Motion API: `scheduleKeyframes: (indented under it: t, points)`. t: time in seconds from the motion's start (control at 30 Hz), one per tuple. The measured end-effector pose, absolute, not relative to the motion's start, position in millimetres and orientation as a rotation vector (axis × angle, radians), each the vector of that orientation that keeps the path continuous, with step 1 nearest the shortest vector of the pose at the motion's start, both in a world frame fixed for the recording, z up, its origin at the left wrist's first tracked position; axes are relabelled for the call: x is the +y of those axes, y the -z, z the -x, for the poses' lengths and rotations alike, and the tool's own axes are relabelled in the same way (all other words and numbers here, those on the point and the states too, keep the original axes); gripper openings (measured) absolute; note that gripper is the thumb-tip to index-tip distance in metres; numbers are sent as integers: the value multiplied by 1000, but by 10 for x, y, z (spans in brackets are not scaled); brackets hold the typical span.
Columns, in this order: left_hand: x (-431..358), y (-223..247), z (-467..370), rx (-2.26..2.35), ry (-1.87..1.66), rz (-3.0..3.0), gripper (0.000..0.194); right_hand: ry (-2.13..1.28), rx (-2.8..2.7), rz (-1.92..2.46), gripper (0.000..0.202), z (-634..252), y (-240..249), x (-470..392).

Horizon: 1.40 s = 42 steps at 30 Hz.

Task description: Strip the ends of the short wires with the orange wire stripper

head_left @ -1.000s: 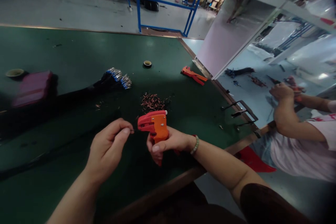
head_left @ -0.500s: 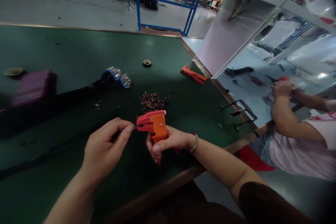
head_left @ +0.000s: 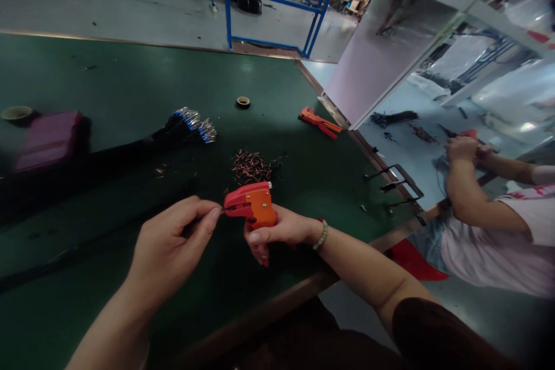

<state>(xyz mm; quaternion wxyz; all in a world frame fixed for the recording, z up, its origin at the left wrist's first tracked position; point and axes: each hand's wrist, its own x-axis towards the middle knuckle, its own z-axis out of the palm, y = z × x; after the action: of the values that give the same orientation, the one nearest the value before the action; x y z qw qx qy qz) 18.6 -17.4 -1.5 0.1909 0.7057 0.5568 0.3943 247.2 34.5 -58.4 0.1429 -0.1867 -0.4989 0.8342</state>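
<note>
My right hand (head_left: 275,234) is wrapped round the handles of a red and orange wire stripper (head_left: 251,205), its jaws facing left. Between thumb and forefinger, my left hand (head_left: 182,240) pinches a thin dark wire (head_left: 222,210) whose end sits at the stripper's jaws. Most of that wire is hidden by my left hand. Just beyond the tool lies a pile of short copper-coloured offcuts (head_left: 251,167). To the left rests a bundle of black cables (head_left: 130,153) with bright silvery and blue ends (head_left: 196,121).
On the green table (head_left: 143,81) lie a roll of tape (head_left: 243,102), another wire stripper (head_left: 319,121), a dark red box (head_left: 48,140) and a second tape roll (head_left: 18,115). A black metal bracket (head_left: 401,182) stands by the right edge. A co-worker (head_left: 489,225) works at the right.
The stripper's handles look squeezed closer together in my right hand, and the tool has shifted very slightly left. My left hand keeps its pinch at the jaws. The view has shifted slightly.
</note>
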Motion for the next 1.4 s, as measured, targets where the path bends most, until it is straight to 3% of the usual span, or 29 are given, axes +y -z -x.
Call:
scheduleKeyframes:
  t: [0.97,1.17,1.4]
  points:
    - [-171,92,-147,1591,-1166,-1707,23,-2275,-1245,666,44,-2386,558,222]
    - [-156,102,-165,1602,-1201,-1777,15,-2231,-1226,719,51,-2341,619,180]
    - [-136,125,-145,1623,-1240,-1865,12,-2286,-1301,550,42,-2382,646,255]
